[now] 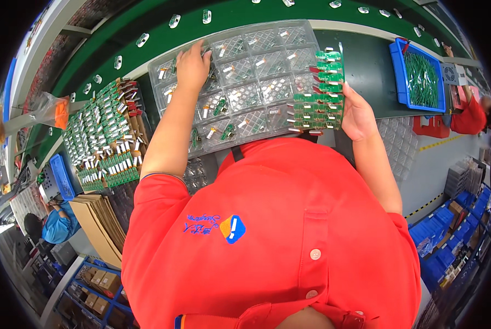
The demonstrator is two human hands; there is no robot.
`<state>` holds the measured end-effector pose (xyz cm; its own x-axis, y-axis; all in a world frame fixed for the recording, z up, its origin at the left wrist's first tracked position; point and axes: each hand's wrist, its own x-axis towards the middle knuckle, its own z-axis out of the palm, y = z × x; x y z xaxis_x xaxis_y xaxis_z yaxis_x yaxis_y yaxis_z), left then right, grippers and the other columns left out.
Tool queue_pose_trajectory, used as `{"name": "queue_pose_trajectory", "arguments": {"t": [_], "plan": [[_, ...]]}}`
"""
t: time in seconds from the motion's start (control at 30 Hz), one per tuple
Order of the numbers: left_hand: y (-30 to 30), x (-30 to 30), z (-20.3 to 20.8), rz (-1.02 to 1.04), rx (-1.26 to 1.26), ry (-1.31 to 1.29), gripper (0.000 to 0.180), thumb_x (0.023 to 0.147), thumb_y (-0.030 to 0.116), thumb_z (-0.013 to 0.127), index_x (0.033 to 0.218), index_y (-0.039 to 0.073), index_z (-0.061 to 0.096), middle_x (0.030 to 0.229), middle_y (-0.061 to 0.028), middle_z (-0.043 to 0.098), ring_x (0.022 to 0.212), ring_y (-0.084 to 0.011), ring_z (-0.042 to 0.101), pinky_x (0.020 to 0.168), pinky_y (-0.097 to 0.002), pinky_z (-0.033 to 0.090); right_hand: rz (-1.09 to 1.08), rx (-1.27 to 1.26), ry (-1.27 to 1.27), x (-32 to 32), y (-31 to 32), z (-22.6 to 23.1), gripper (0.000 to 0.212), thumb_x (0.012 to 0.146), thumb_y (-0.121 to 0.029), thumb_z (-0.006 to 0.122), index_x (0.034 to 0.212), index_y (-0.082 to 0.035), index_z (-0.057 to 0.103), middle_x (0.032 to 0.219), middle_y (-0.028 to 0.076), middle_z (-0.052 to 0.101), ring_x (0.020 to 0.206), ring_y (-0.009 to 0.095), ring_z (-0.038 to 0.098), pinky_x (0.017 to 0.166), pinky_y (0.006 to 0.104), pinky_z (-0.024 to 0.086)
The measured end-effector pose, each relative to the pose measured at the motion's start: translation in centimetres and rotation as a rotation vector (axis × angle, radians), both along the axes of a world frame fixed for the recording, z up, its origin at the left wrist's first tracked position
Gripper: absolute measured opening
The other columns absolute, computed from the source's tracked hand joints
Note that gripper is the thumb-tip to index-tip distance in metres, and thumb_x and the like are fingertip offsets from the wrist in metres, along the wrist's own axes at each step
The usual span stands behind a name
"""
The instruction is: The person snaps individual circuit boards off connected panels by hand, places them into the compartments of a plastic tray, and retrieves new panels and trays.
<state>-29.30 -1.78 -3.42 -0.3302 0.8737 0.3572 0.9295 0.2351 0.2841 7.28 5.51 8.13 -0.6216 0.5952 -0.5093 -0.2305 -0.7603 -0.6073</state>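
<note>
A clear plastic tray (235, 70) with a grid of compartments lies before me, several of them holding small green circuit boards with white parts. My left hand (193, 67) is over its far left compartments, fingers apart and pointing away from me; what lies beneath the palm is hidden. At the tray's right end my right hand (358, 112) grips the edge of a panel of green circuit boards (330, 88), thumb and fingers closed on it. The panel stands partly over the tray's right-hand compartments, with red and white parts along its left side.
Left of the tray, many green boards (105, 131) stand in rows on cardboard. A blue bin (421, 77) of green strips stands at the right. Small white-and-green units (207, 16) sit along the green conveyor (229, 12) at the back. Other people work at both sides.
</note>
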Motion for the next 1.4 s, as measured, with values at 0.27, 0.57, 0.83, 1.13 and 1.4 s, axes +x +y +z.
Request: {"name": "queue_pose_trajectory", "arguments": {"t": [0.27,0.57,0.83,1.13,1.4], "plan": [[-1.3,5.5,4.9,-0.086,0.062,-0.554,0.021,0.086,0.021,0.046,0.092,0.007,0.061,0.092,-0.0104,0.062,0.087,-0.0239,0.059,0.080,-0.0311,0.042,0.104,0.052,-0.009,-4.8,0.3,0.3,0.035,0.090,-0.026,0.041,0.115,-0.002,0.046,0.111,0.010,0.054,0.101,0.022,0.052,0.088,0.0353,0.040],[-5.5,13.1,7.8,-0.210,-0.195,-1.605,0.044,0.091,0.037,0.038,0.110,-0.001,0.051,0.099,-0.0066,0.057,0.092,-0.0141,0.051,0.083,-0.0276,0.039,0.117,0.098,-0.058,-7.8,0.1,-0.3,0.033,0.089,-0.026,0.043,0.109,0.000,0.051,0.105,0.011,0.057,0.096,0.020,0.055,0.085,0.0338,0.042],[-6.3,11.8,8.5,-0.213,-0.152,-1.330,0.039,0.091,0.034,0.041,0.104,0.000,0.056,0.094,-0.0053,0.059,0.089,-0.0124,0.052,0.081,-0.0249,0.038,0.136,0.118,-0.121,-9.2,-0.9,-1.1,0.032,0.090,-0.025,0.043,0.109,0.000,0.051,0.103,0.011,0.058,0.094,0.019,0.056,0.084,0.0316,0.043],[-6.6,11.4,7.4,-0.275,-0.162,-1.667,0.039,0.091,0.034,0.042,0.106,0.000,0.055,0.091,-0.0070,0.060,0.083,-0.0117,0.054,0.074,-0.0252,0.042,0.162,0.143,-0.163,-9.9,-1.4,-0.7,0.030,0.089,-0.022,0.043,0.108,0.001,0.051,0.102,0.011,0.059,0.094,0.018,0.056,0.084,0.0310,0.043],[-5.6,12.4,7.4,-0.182,-0.199,-2.206,0.046,0.089,0.037,0.044,0.115,0.000,0.048,0.102,-0.0111,0.057,0.092,-0.0185,0.056,0.077,-0.0325,0.045,0.183,-0.037,-0.006,-8.0,0.0,-1.4,0.033,0.090,-0.025,0.040,0.111,0.000,0.048,0.107,0.012,0.057,0.097,0.021,0.055,0.086,0.0346,0.042]]}}
